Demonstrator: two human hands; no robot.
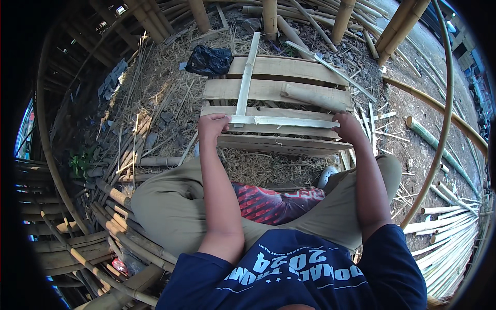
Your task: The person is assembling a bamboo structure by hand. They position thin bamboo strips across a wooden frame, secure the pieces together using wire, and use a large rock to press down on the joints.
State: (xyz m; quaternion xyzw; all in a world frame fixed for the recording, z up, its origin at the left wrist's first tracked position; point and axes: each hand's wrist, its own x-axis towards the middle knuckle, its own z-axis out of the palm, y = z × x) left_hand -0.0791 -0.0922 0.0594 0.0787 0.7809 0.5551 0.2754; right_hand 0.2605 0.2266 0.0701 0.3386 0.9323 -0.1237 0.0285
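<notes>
Across the front of a low slatted wooden bench (279, 67), a pale split-bamboo strip (294, 122) runs level between my two hands. Its left end is pinched in my left hand (212, 126), and my right hand (348, 127) grips the right end. A second bamboo strip (248, 77) lies lengthwise over the slats, its near end at the held strip. On the bench's right side rests a short, thick bamboo piece (312, 97). Another thin strip (345, 76) slants over the far right corner.
A black plastic bag (209, 60) sits at the bench's far left corner. Upright bamboo posts (269, 19) stand beyond it. Many split strips (449, 232) are piled at the right, near a green bamboo pole (439, 147). Bamboo poles (134, 232) lie at the left.
</notes>
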